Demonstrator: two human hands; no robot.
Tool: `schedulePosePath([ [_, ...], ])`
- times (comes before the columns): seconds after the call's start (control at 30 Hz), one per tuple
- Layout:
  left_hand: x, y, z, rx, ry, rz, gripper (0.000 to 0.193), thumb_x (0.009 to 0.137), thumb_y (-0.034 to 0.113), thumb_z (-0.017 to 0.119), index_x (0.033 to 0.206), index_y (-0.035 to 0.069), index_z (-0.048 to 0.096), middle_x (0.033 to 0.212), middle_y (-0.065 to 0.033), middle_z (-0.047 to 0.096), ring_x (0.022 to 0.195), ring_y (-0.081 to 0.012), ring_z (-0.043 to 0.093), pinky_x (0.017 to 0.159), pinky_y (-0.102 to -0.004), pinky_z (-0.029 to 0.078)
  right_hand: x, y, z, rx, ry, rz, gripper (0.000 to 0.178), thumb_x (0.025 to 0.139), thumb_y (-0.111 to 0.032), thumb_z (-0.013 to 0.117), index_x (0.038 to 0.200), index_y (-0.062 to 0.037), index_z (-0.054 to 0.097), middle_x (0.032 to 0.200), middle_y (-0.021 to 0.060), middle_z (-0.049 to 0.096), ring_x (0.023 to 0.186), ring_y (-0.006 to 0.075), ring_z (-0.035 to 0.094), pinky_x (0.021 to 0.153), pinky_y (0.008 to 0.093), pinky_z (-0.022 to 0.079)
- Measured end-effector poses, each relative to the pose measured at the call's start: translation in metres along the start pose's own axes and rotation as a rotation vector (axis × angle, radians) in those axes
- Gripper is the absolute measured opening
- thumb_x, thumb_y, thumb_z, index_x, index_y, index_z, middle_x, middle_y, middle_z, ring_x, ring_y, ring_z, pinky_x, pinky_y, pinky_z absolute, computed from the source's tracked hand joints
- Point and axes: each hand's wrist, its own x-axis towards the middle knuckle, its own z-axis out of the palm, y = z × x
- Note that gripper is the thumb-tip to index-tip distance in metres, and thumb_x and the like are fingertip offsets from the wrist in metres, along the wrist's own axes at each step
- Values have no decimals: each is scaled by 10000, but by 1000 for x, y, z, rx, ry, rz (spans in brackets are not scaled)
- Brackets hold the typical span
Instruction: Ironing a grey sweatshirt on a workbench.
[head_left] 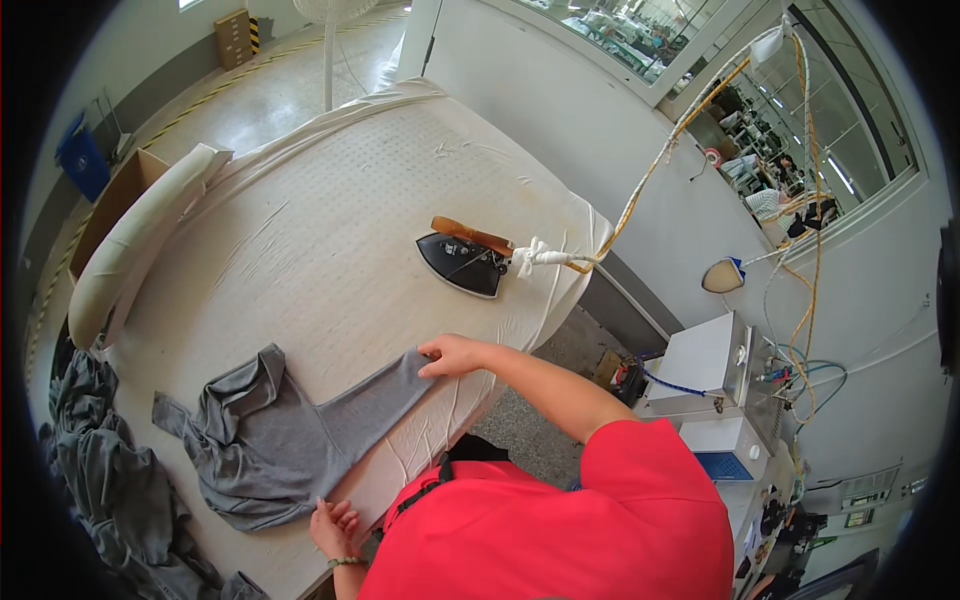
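A grey knit garment [270, 440] lies partly bunched on the pale padded table, one sleeve stretched out to the right. My right hand [455, 356] is closed on the end of that sleeve, thumb and fingers pinching the cloth. Close to the garment's near edge, my left hand [335, 530] has its fingers loosely curled and apart, a fingertip at the cloth; no cloth shows within it. Beyond my right hand, an iron [462, 262] with a brown handle rests on the table, wrapped in white cloth where its cord joins.
More grey garments [110, 480] are heaped along the table's left edge. A long padded pressing arm [140, 235] stands at the far left. The iron's yellow-and-white cord [645, 185] rises to the upper right. White metal boxes [700, 360] with hoses stand at the right.
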Motion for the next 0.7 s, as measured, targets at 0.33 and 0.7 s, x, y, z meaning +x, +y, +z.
schedulePosePath([
  [0.33, 70, 117, 134, 1313, -214, 1475, 132, 907, 98, 707, 1037, 107, 721, 1058, -91, 724, 1026, -297, 684, 852, -423, 572, 9, 11, 17, 194, 65, 189, 385, 919, -352, 789, 1004, 2, 662, 848, 40, 630, 742, 127, 639, 613, 320, 570],
  [0.7, 103, 154, 138, 1663, -450, 1266, 154, 852, 254, 775, 920, 121, 736, 958, -83, 704, 981, -298, 681, 812, -435, 570, -10, 12, 17, 280, 129, 105, 808, 908, -363, 812, 1534, 36, 492, 1141, 110, 715, 801, 160, 677, 659, 317, 594],
])
